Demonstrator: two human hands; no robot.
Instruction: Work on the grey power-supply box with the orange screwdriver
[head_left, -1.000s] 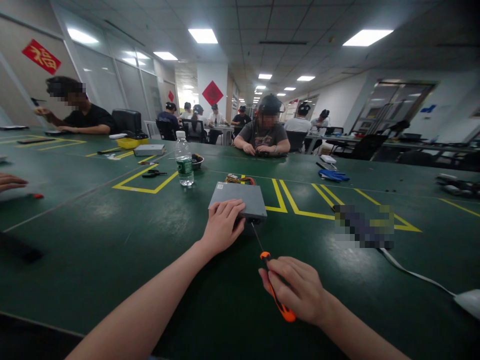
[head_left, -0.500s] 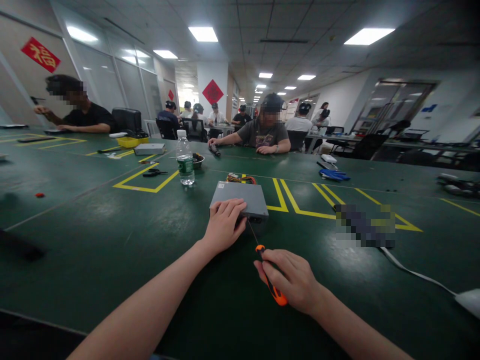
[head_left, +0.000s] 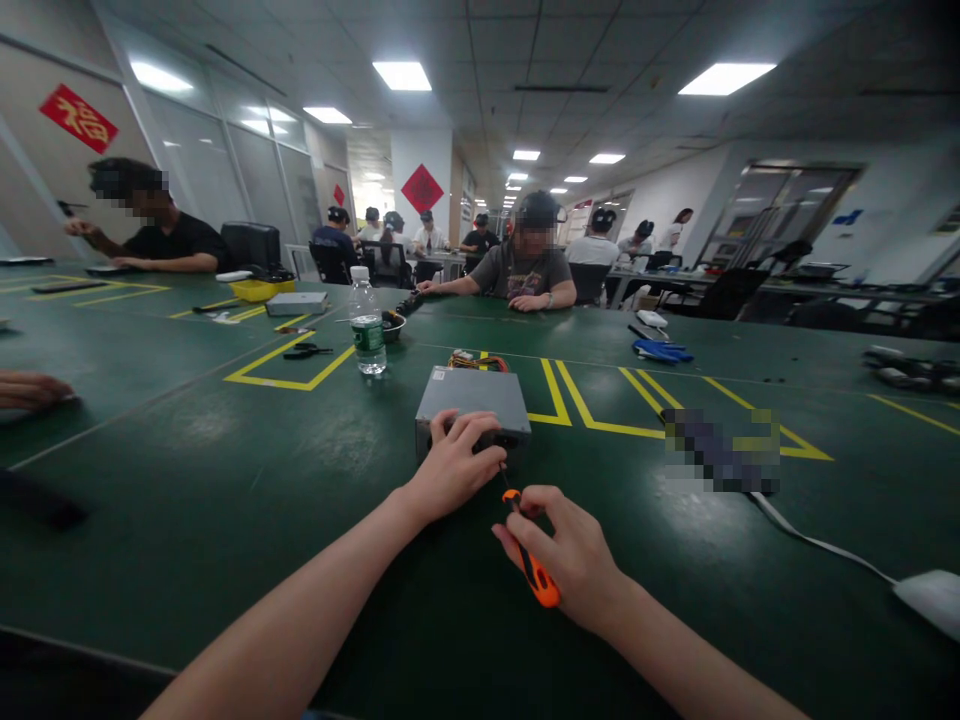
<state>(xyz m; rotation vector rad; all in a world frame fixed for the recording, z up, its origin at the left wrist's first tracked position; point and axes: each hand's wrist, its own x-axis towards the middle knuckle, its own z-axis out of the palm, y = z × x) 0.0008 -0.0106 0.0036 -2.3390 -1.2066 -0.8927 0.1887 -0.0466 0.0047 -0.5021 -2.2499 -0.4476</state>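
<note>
A grey computer power supply (head_left: 472,395) lies on the green table in front of me, its bundle of coloured wires (head_left: 480,362) at the far side. My left hand (head_left: 459,458) is against its near face, with thumb and fingertips drawn together close to the tip of a screwdriver (head_left: 541,582). Whatever sits between those fingertips is too small to make out. My right hand (head_left: 566,548) grips the orange and black handle. The screwdriver's shaft slants up toward my left fingertips, and its very end is hidden there.
A water bottle (head_left: 367,330) stands beyond the power supply to the left, by a metal bowl (head_left: 393,325). Blue gloves (head_left: 661,351) lie right. A pixelated item (head_left: 720,450) has a white cable. Across the table sits a person (head_left: 529,265); another's hand (head_left: 34,390) is far left.
My left hand has slid from the power supply's top down its near face, to the screwdriver tip. The screwdriver and right hand have shifted slightly left. Another person's hand has appeared far left.
</note>
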